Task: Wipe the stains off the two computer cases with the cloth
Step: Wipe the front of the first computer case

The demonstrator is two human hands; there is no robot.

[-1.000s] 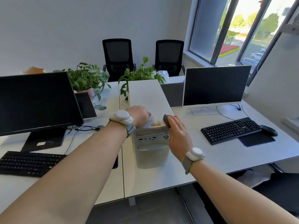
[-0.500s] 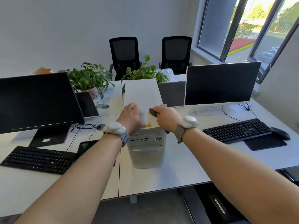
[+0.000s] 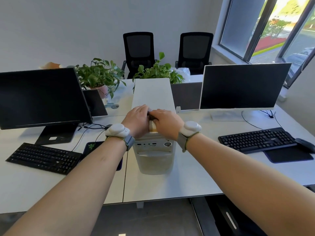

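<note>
One white computer case (image 3: 153, 92) stands upright on the middle of the desk, front panel facing me. A yellowish stain (image 3: 152, 128) shows on its top near the front edge. My left hand (image 3: 137, 120) and my right hand (image 3: 167, 123) meet on top of the case just behind the stain. Only a sliver of the dark cloth (image 3: 152, 117) shows between them, and both hands seem to pinch it. Most of the cloth is hidden by my fingers. I see no second case.
The white desk (image 3: 196, 176) holds a black monitor (image 3: 39, 97) and keyboard (image 3: 44, 158) on the left, and a white-framed monitor (image 3: 242, 86), keyboard (image 3: 257, 139) and mouse (image 3: 305, 144) on the right. Potted plants (image 3: 100, 74) and two black chairs (image 3: 139, 50) stand behind.
My right hand brought the cloth from the case's right front edge up onto its top. Both hands have come together over the cloth behind the stain.
</note>
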